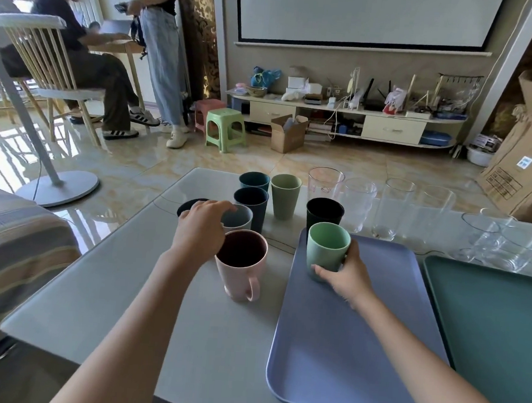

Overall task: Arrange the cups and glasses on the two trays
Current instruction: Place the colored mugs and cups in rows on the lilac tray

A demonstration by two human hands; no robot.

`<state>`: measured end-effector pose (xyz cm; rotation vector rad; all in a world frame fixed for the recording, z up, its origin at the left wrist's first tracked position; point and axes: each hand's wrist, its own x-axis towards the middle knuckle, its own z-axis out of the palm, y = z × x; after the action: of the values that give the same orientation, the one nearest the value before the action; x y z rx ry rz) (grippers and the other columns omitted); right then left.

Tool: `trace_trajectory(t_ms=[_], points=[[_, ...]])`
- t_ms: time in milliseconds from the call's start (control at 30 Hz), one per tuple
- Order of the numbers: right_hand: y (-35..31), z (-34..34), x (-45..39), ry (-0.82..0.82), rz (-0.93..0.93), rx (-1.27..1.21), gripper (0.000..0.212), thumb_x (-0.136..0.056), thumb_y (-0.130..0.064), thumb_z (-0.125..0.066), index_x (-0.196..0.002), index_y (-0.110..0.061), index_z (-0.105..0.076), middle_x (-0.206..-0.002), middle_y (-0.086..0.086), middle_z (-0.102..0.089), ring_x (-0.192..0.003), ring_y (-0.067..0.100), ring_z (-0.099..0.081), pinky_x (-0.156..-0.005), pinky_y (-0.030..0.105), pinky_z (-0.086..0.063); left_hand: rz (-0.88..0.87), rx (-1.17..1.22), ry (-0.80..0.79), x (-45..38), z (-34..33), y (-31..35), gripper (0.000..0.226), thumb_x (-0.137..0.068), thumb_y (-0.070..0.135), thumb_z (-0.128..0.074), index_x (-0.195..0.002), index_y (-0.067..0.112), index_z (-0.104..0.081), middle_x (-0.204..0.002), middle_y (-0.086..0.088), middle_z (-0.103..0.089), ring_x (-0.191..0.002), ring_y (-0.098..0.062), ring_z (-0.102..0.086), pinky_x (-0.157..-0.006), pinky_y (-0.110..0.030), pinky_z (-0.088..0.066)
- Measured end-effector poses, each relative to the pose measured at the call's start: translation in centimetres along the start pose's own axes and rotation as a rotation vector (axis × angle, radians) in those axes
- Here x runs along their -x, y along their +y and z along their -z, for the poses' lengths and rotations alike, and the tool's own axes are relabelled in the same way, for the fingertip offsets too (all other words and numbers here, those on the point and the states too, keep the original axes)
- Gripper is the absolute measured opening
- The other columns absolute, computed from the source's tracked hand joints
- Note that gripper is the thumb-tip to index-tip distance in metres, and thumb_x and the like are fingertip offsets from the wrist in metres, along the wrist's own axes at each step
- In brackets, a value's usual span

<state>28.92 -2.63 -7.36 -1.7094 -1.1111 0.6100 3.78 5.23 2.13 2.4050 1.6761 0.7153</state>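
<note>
Right hand (346,277) curled around upright mint cup (327,248) at blue tray (358,349) far-left corner; left hand (201,228) apparently pinching grey cup (238,218) rim.

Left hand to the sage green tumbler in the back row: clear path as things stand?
Probably yes, once freed. The left hand grips the grey cup, and the dark blue tumbler stands between it and the sage green tumbler. Reaching over from above looks open; nothing covers its rim.
</note>
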Motion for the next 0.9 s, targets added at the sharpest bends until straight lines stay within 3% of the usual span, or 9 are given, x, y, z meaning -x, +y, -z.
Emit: trace_trajectory(t_ms=[67,100,200,267,367,500,633,767,900], points=[[0.3,0.0,-0.1,0.002,-0.017,-0.023,0.076,-0.070,-0.012,-0.081,-0.130,-0.016,-0.036,-0.115,-0.003,-0.054,-0.099,0.013,-0.051,-0.060,0.003,-0.038,0.003,-0.011,-0.012,0.0,-0.1,-0.8,0.054,-0.079,-0.005,-0.048,-0.123,0.025,-0.057,-0.127,-0.001,-0.060,-0.123,-0.025,-0.047,-0.099,-0.042,-0.038],[0.4,0.0,-0.1,-0.014,-0.023,-0.024,0.079,-0.070,-0.011,-0.081,-0.132,-0.016,-0.033,-0.118,-0.003,-0.052,-0.104,0.015,-0.051,-0.064,0.005,-0.039,0.005,-0.008,-0.010,0.0,-0.1,-1.1,0.054,-0.079,-0.004,-0.047,-0.123,0.025,-0.058,-0.128,-0.001,-0.059,-0.123,-0.025,-0.047,-0.099,-0.042,-0.038],[0.5,0.3,0.4,-0.075,-0.002,-0.001,0.099,-0.069,-0.008,-0.080,-0.144,-0.017,-0.017,-0.139,0.001,-0.037,-0.127,0.018,-0.039,-0.087,0.012,-0.041,0.050,0.016,0.037,0.0,0.2,-2.1,0.053,-0.078,-0.004,-0.046,-0.121,0.024,-0.059,-0.131,-0.002,-0.057,-0.123,-0.027,-0.046,-0.100,-0.043,-0.037],[0.2,0.7,1.0,-0.064,0.053,0.133,0.110,-0.068,-0.008,-0.077,-0.150,-0.019,-0.005,-0.153,0.004,-0.020,-0.139,0.020,-0.024,-0.108,0.024,-0.031,0.103,0.033,0.065,-0.1,0.4,-2.7,0.057,-0.076,-0.008,-0.045,-0.122,0.023,-0.059,-0.130,-0.005,-0.057,-0.121,-0.029,-0.046,-0.100,-0.043,-0.038],[-0.9,1.1,2.2,0.018,0.230,0.315,0.103,-0.067,-0.006,-0.068,-0.150,-0.016,-0.009,-0.157,0.005,-0.015,-0.145,0.022,-0.016,-0.118,0.038,-0.017,0.157,0.047,0.066,0.0,0.3,-3.3,0.062,-0.074,-0.012,-0.045,-0.125,0.020,-0.056,-0.131,-0.010,-0.055,-0.123,-0.031,-0.044,-0.101,-0.045,-0.038],[-4.0,0.6,2.7,0.086,0.532,0.528,0.082,-0.068,0.006,-0.051,-0.144,-0.021,-0.035,-0.153,0.000,-0.030,-0.143,0.022,-0.022,-0.116,0.049,-0.017,0.190,0.006,0.035,0.1,-0.3,-4.2,0.063,-0.078,-0.009,-0.047,-0.134,0.020,-0.048,-0.140,-0.007,-0.047,-0.131,-0.029,-0.037,-0.106,-0.045,-0.033],[-7.9,-1.9,0.7,-0.049,0.808,0.743,0.068,-0.073,0.012,-0.041,-0.131,-0.021,-0.054,-0.135,-0.002,-0.055,-0.125,0.023,-0.049,-0.101,0.038,-0.030,0.201,-0.049,0.002,0.3,-1.0,-4.7,0.062,-0.081,-0.007,-0.047,-0.137,0.021,-0.045,-0.144,-0.003,-0.044,-0.136,-0.026,-0.032,-0.110,-0.044,-0.030],[-10.5,-5.6,-2.3,-0.258,0.809,0.879,0.068,-0.082,0.013,-0.039,-0.140,-0.024,-0.040,-0.148,-0.004,-0.041,-0.122,0.023,-0.050,-0.095,0.036,-0.038,0.214,-0.067,-0.012,0.2,-1.8,-4.9,0.048,-0.082,-0.003,-0.051,-0.124,0.019,-0.051,-0.132,-0.006,-0.053,-0.129,-0.031,-0.039,-0.102,-0.044,-0.034],[-11.6,-8.1,-4.5,-0.403,0.794,0.978,0.049,-0.090,0.006,-0.041,-0.128,-0.022,-0.051,-0.143,-0.005,-0.045,-0.120,0.024,-0.052,-0.092,0.035,-0.042,0.244,-0.080,0.001,0.0,-2.2,-5.1,0.029,-0.085,0.003,-0.052,-0.111,0.014,-0.050,-0.114,-0.011,-0.061,-0.116,-0.034,-0.043,-0.089,-0.042,-0.035]])
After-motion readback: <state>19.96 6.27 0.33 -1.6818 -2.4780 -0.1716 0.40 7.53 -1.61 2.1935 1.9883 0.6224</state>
